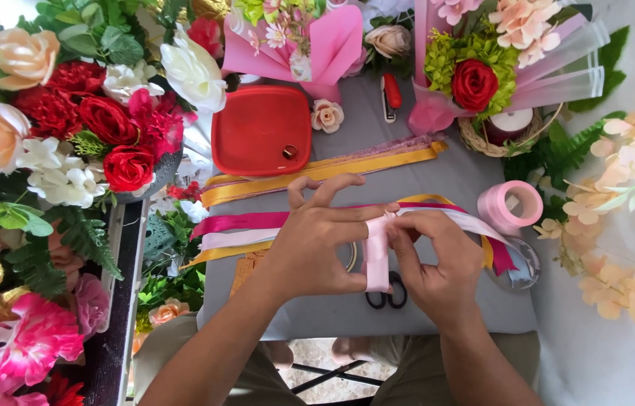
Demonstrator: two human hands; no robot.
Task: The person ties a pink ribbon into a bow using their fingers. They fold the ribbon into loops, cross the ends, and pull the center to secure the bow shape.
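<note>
My left hand (317,244) and my right hand (438,263) meet over a small grey table (438,180), both pinching a pale pink ribbon (377,256) that wraps around a bundle of long ribbons (235,229) in magenta, white and gold. The pink strip hangs down between my thumbs. My left index finger stretches right to the knot. Black scissors (387,299) lie on the table just below my hands, partly hidden.
A red square lid (257,128) sits behind the ribbons, with more gold and pink ribbons (332,167) in front of it. A pink ribbon roll (511,204) stands at the right. Artificial flowers (69,128) crowd the left, bouquets (483,68) the back, peach blossoms (618,225) the right.
</note>
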